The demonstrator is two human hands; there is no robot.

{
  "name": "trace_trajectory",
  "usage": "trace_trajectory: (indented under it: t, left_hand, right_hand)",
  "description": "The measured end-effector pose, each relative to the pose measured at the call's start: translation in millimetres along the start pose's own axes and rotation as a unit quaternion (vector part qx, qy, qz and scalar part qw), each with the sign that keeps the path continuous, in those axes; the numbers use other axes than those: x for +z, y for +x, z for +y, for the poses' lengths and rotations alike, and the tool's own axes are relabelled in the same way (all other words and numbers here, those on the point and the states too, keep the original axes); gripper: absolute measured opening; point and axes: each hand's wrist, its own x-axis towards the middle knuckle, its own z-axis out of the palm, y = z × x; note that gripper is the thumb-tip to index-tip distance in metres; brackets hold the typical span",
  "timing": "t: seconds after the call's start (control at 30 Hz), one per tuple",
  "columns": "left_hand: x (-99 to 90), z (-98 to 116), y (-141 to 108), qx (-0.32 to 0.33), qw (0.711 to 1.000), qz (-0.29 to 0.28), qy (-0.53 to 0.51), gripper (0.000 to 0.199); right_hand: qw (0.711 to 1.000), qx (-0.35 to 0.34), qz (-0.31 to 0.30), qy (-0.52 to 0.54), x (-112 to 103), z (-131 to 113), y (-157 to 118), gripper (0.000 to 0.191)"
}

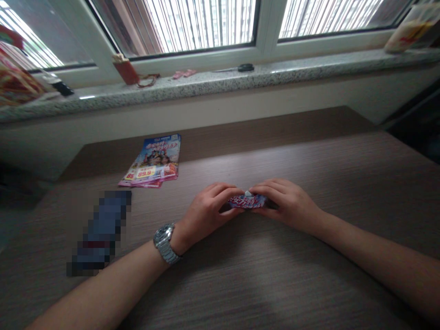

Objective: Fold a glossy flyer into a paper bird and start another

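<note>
A small folded printed paper point(248, 201), blue, red and white, is held between both hands over the middle of the table. My left hand point(213, 204), below a metal watch point(166, 243) on the wrist, pinches its left end with thumb and fingers. On the right end, my right hand point(287, 199) grips the paper in the same way. A small white point stands up at the paper's middle. The fingertips of the two hands are close together, and parts of the paper are hidden behind them.
Colourful flyers point(156, 158) lie stacked at the table's back left. A blurred dark blue object point(105, 227) is beside my left forearm. On the stone windowsill point(213, 83) are a red box point(125, 70), pink pieces point(184, 74), scissors point(245, 68) and bags at both ends.
</note>
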Motion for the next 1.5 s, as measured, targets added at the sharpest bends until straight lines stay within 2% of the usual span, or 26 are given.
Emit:
trace_trajectory:
  t: [0.6, 0.73, 0.83, 1.03, 1.27, 1.5]
  left_hand:
    - [-1.1, 1.6, 0.8, -0.005, 1.0, -0.008, 0.005, 0.026]
    - [-0.6, 1.1, 0.5, -0.006, 1.0, 0.004, 0.0, 0.027]
    - [-0.1, -0.1, -0.2, -0.008, 1.0, 0.014, -0.014, 0.03]
    - [0.2, -0.6, -0.1, -0.021, 0.999, 0.018, -0.04, 0.032]
    - [-2.5, 2.4, -0.1, -0.033, 0.997, 0.029, -0.069, 0.033]
    - [-3.7, 3.6, 1.1, -0.041, 0.994, 0.017, -0.099, 0.037]
  right_hand:
    - [1.0, 0.008, -0.004, 0.005, -0.3, 0.0, -0.4, 0.029]
    - [0.999, 0.016, 0.008, 0.044, -1.8, -1.6, 0.8, 0.036]
    - [0.994, 0.048, 0.019, 0.093, -4.5, -3.7, 1.7, 0.042]
    - [0.986, 0.092, 0.017, 0.138, -6.5, -4.2, 1.5, 0.024]
    - [0.984, 0.06, 0.034, 0.164, -4.0, -2.1, 0.6, 0.015]
    - [0.989, 0.026, 0.046, 0.14, -2.7, -2.4, 0.4, 0.012]
